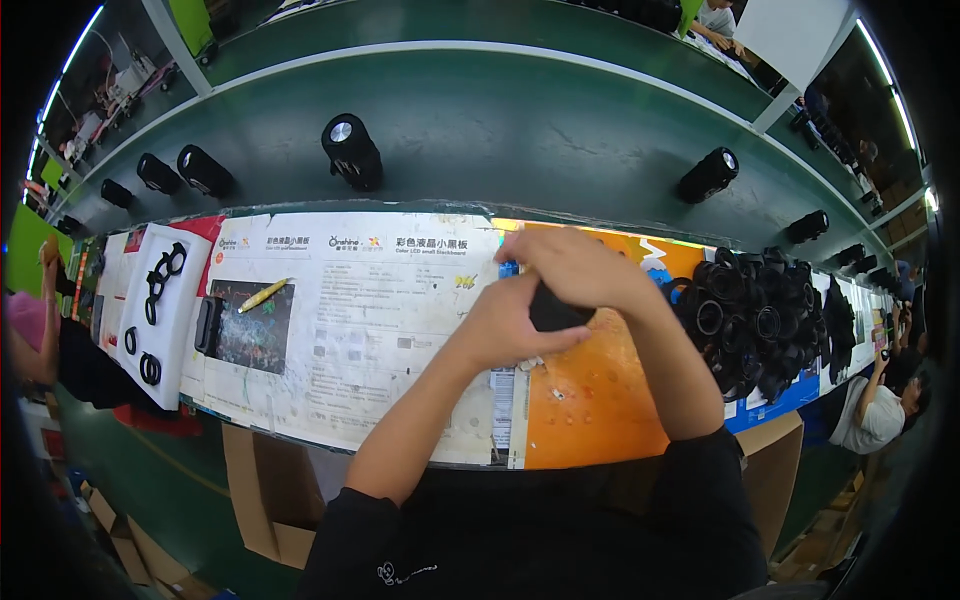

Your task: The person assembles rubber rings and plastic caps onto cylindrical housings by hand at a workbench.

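Long green flat conveyor belt (560, 130) crosses at 12 o'clock; dark green workshop floor (190, 440) at 8. Surface is a white printed sheet (400, 390) toward 9, glossy orange sheet (590, 420) toward 5. Heaped black round rings (750, 320) at 3, white rectangular foam-like tray (182, 320) at 9. Left hand (500, 325) and right hand (575, 265) both grasp a compact black object (555, 314), just off centre toward 4, above orange sheet. Fingers cover most of it; facing and long axis can't be told. Slim yellow pen-shaped tool (265, 294) at 9.
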### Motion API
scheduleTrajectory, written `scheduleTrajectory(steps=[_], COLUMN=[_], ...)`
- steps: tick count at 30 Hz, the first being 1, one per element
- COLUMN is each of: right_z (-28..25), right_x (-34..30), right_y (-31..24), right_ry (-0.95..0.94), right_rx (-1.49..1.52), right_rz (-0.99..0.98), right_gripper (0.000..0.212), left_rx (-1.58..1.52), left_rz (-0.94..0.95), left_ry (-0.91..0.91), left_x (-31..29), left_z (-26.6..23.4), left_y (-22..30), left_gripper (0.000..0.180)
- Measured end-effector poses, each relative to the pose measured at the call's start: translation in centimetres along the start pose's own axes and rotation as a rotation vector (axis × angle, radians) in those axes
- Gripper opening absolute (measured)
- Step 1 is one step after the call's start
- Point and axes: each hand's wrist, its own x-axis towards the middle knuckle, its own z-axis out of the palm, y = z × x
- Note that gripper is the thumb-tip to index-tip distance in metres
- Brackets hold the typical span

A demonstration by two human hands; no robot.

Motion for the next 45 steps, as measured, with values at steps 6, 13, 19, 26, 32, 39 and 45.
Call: scheduleTrajectory(steps=[6, 13, 19, 26, 32, 39, 45], right_z=[0.9, 1.4, 1.7, 6.8, 11.0, 9.8, 8.3], right_x=[-0.2, -0.7, 0.9, -0.6, -1.1, -1.7, 0.7], right_y=[3.0, 3.2, 3.0, 4.8, 4.2, 4.1, 7.8], right_ry=[-0.095, 0.025, 0.09, 0.325, 0.284, 0.188, 0.487], right_rx=[-0.069, 0.164, 0.196, 0.826, 0.96, 0.81, 1.002], right_rz=[-0.195, -0.128, -0.127, -0.033, 0.046, 0.022, 0.157], right_gripper=[0.038, 0.043, 0.044, 0.038, 0.061, 0.069, 0.067], left_rx=[0.21, 0.103, 0.069, -0.994, -1.127, -0.945, -0.208], left_rz=[0.155, 0.056, 0.143, -0.245, -0.096, -0.212, -0.184], left_ry=[0.045, -0.041, 0.065, 0.256, 0.413, 0.39, 0.335], left_x=[0.3, 0.6, 0.9, 1.1, 1.4, 0.7, 0.9], left_z=[0.4, 0.1, -0.2, -1.2, -3.1, -3.3, -5.7], left_y=[0.4, 0.1, -0.7, -7.0, -5.5, -4.2, -4.3], left_gripper=[0.07, 0.077, 0.086, 0.081, 0.091, 0.088, 0.077])
